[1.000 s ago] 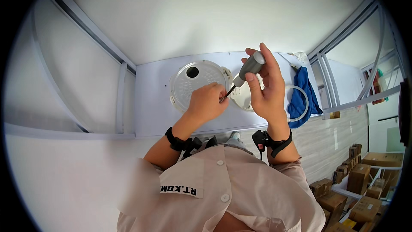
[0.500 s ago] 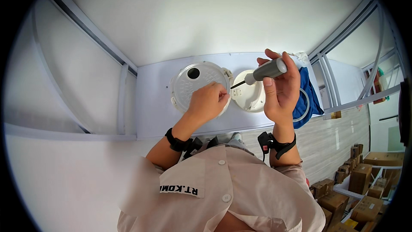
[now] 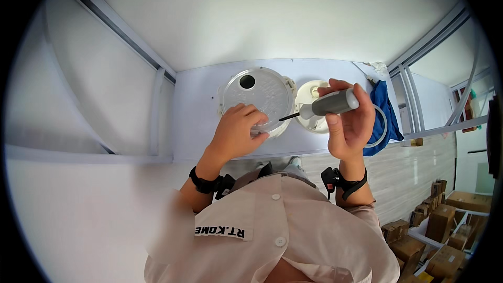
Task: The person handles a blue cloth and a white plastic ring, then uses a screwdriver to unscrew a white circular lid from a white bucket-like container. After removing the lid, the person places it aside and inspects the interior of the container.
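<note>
A round cream housing with a silver metal face [image 3: 267, 97] and one dark round hole lies on the white table. My left hand [image 3: 237, 132] rests over its near left edge, fingers apart and holding nothing that I can see. In my right hand [image 3: 352, 128] is a screwdriver [image 3: 332, 102] with a grey handle. Its dark shaft points left, with the tip over the near right rim of the metal face; whether it touches cannot be made out. A smaller round cream part [image 3: 309, 91] lies to the right, partly hidden behind the screwdriver and my right hand.
At the table's right end lies a blue cloth or bag [image 3: 384, 102] with a pale ring [image 3: 385, 131] on it. White frame posts [image 3: 410, 94] stand at both ends of the table [image 3: 196, 120]. Several cardboard boxes [image 3: 440, 220] are stacked on the floor at the lower right.
My left hand has moved left, away from the right rim of the housing, and its fingers have opened out. The screwdriver's tip is now lower in view, over the metal face.
</note>
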Available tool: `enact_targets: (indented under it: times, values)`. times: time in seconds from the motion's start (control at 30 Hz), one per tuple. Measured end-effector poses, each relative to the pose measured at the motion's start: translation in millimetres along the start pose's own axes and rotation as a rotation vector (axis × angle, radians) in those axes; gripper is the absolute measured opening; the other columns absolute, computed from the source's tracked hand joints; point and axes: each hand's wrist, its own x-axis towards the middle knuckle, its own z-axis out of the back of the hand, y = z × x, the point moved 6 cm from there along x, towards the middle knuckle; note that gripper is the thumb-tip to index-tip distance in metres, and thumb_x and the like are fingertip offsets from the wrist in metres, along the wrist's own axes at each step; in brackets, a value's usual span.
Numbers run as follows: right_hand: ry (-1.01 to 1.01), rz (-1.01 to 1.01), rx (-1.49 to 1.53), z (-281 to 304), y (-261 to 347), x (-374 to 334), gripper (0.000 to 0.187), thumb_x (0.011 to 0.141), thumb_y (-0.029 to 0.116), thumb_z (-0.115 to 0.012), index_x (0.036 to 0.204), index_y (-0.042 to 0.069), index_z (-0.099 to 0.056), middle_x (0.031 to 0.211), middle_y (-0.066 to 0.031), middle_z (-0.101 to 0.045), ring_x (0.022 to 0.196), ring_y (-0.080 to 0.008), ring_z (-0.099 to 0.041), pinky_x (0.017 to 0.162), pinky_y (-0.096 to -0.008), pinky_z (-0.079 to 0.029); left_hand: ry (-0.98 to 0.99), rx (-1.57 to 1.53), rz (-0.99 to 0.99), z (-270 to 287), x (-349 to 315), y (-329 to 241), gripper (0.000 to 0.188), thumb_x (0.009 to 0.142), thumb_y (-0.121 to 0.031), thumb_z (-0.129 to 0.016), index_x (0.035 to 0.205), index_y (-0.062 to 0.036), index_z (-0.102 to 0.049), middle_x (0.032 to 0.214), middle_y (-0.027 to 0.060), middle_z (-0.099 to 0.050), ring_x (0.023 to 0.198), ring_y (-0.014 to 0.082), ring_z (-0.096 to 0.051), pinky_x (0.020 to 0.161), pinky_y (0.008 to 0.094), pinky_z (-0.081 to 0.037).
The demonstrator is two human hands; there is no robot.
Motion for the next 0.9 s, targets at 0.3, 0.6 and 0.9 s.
enact_targets:
  times: [0.3, 0.6, 0.9]
  values:
    - [0.1, 0.035, 0.078, -35, -1, -13, 0.063, 0.101, 0.007, -0.07, 0.157, 0.006, -0.042, 0.137, -0.0296, -0.059, 0.115, -0.0388, -0.07, 0.097, -0.0478, -0.058, -0.103, -0.086, -0.011, -6, -21, 8, 0.014, 0.08, -0.012, -0.084, 0.092, -0.0089, -0.076, 0.092, 0.0029, -0.069, 0.089, 0.0274, -0.062, 0.087, 0.0398, -0.051]
    - [0.068, 0.021, 0.071, -45, -3, -21, 0.061, 0.101, 0.007, -0.07, 0.156, 0.008, -0.043, 0.136, -0.0297, -0.06, 0.114, -0.0387, -0.07, 0.095, -0.0485, -0.058, -0.233, -0.127, -0.04, -8, -30, 15, 0.014, 0.077, -0.01, -0.089, 0.088, -0.007, -0.081, 0.087, 0.0029, -0.069, 0.084, 0.0241, -0.062, 0.079, 0.0377, -0.051]
    - [0.207, 0.061, -0.071, -49, 8, -10, 0.059, 0.103, 0.009, -0.068, 0.156, 0.006, -0.043, 0.134, -0.0255, -0.063, 0.113, -0.0353, -0.07, 0.097, -0.045, -0.056, -0.231, -0.166, -0.062, -12, -33, 23, 0.017, 0.077, -0.012, -0.09, 0.092, -0.0091, -0.084, 0.086, 0.0012, -0.069, 0.084, 0.022, -0.062, 0.078, 0.0369, -0.051]
